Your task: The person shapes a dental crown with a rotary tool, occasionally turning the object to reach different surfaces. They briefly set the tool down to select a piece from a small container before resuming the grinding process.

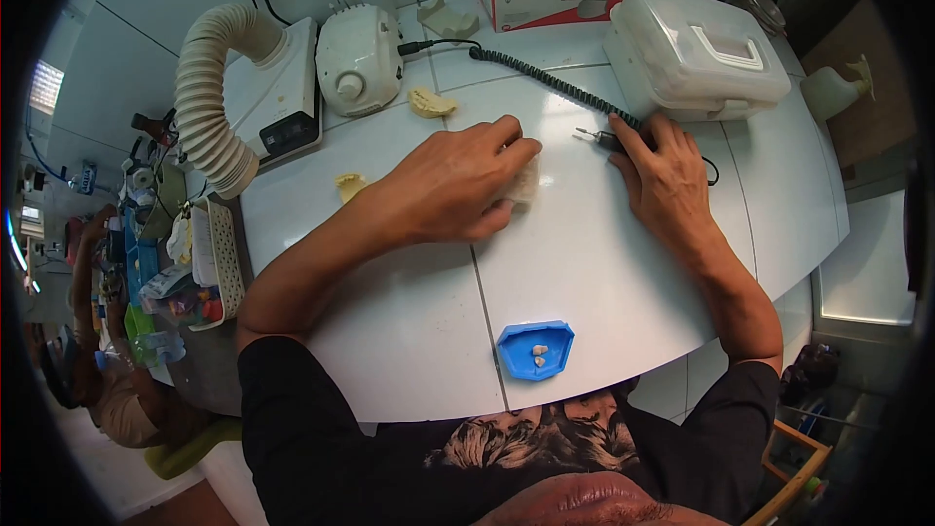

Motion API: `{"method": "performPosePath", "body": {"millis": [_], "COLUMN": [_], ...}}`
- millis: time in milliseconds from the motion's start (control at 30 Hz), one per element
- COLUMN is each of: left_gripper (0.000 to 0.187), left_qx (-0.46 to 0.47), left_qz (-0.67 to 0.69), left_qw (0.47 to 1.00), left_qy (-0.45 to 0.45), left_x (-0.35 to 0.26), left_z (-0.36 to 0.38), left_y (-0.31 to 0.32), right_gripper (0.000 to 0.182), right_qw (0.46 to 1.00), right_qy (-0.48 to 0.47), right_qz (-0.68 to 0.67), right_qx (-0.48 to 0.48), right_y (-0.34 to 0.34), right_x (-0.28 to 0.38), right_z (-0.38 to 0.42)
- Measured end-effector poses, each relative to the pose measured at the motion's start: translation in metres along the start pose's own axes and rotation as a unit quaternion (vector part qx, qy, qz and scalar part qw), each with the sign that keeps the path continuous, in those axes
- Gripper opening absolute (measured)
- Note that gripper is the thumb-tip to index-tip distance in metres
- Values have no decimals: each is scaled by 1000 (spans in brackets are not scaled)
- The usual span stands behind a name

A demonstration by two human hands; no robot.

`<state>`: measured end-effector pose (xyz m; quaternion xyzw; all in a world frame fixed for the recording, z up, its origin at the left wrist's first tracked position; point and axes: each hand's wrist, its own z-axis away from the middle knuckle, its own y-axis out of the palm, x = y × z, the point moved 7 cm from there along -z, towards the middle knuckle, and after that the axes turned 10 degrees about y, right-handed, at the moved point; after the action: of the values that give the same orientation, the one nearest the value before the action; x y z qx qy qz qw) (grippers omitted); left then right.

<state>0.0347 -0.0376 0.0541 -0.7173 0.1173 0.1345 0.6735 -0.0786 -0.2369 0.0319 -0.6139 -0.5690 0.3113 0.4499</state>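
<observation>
Pale plaster-like piece point(527, 185), held in the closed left hand point(475, 180): probably light, stiff and chippable, best held by its sides. Under the bent fingers of the right hand point(666, 171) is the dark handpiece point(608, 141), gripped or not I cannot tell; likely solid, heavier, best taken behind its bit point(584, 132)

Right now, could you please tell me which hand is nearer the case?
Right: the right hand is just in front of the case; the left hand is farther away, leftward.
</observation>
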Motion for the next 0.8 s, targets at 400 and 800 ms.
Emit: {"method": "performPosePath", "body": {"millis": [400, 800], "left_gripper": [82, 82], "left_qx": [-194, -195], "left_qz": [152, 138], "left_qw": [966, 964], "left_qy": [83, 119], "left_x": [-6, -10], "left_z": [-7, -8], "left_y": [43, 44], "right_gripper": [52, 51], "right_qw": [969, 943], "right_qy": [-169, -183], "right_qz": [-174, -269], "right_qx": [38, 65], "right_y": [-18, -6], "right_x": [52, 58], "right_z": [9, 10]}}
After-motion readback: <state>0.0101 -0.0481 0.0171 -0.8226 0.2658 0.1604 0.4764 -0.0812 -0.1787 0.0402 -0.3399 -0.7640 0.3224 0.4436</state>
